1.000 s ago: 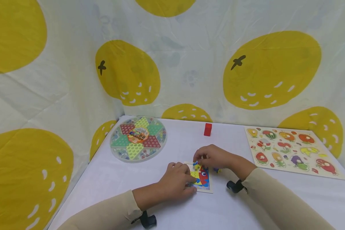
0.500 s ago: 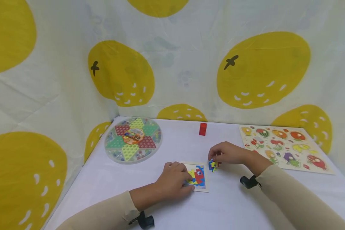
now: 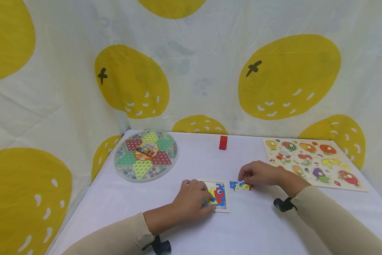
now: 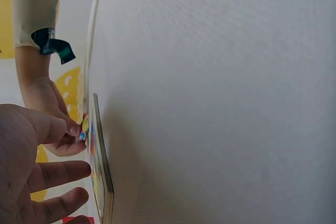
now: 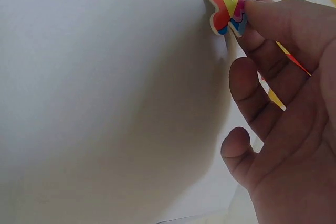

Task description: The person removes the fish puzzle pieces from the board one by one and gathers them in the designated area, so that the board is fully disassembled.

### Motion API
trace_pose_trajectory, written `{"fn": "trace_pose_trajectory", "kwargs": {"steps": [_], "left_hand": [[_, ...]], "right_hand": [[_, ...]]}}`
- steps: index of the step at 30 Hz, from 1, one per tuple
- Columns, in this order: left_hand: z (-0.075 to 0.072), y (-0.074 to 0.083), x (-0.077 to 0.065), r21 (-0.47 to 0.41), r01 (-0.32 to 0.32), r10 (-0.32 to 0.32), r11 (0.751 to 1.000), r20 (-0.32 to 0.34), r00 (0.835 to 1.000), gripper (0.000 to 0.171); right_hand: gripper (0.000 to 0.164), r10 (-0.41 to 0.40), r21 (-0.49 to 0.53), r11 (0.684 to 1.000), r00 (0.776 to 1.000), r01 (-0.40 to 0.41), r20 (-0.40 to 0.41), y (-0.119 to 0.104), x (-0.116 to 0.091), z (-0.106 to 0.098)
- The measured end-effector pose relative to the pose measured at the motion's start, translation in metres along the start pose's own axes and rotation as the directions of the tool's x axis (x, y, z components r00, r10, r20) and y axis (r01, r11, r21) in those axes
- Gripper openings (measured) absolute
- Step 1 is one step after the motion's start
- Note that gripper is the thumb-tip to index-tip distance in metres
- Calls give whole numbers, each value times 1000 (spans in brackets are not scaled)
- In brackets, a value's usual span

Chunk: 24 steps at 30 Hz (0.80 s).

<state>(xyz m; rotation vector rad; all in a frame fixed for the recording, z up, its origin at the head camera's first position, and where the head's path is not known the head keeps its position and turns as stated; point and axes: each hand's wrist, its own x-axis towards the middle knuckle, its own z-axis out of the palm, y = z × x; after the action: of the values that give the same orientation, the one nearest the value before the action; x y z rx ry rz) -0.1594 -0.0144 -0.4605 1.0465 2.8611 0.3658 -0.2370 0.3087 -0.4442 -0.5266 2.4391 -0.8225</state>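
Observation:
A small framed jigsaw puzzle with a red, yellow and blue fish picture lies on the white table. My left hand rests on its left part, hiding that side; the fingers are loosely extended in the left wrist view. Just right of the frame, my right hand pinches a jigsaw piece between thumb and forefinger. That piece is yellow, orange, pink and blue with a knobbed edge. Another loose jigsaw piece, blue and yellow, lies between the frame and the right hand.
Towards the back left lies a round Chinese checkers board. A red block stands near the back edge. On the right is a wooden fruit peg puzzle, partly behind the right wrist. A fruit-print curtain closes off the back.
My right hand has left the upper part of the framed puzzle, moved right to the loose pieces, and now pinches one farther right. My left hand stays on the frame. The head view shifted slightly.

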Motion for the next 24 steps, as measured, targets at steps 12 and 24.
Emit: {"fn": "trace_pose_trajectory", "kwargs": {"steps": [12,24], "left_hand": [[-2,11,4,17,-30,30,999,19,999,39],[5,13,4,24,-53,52,998,25,998,44]], "right_hand": [[11,24,-35,999,998,-26,-52,3,2,4],[11,-110,-91,991,987,100,-115,-15,10,10]]}}
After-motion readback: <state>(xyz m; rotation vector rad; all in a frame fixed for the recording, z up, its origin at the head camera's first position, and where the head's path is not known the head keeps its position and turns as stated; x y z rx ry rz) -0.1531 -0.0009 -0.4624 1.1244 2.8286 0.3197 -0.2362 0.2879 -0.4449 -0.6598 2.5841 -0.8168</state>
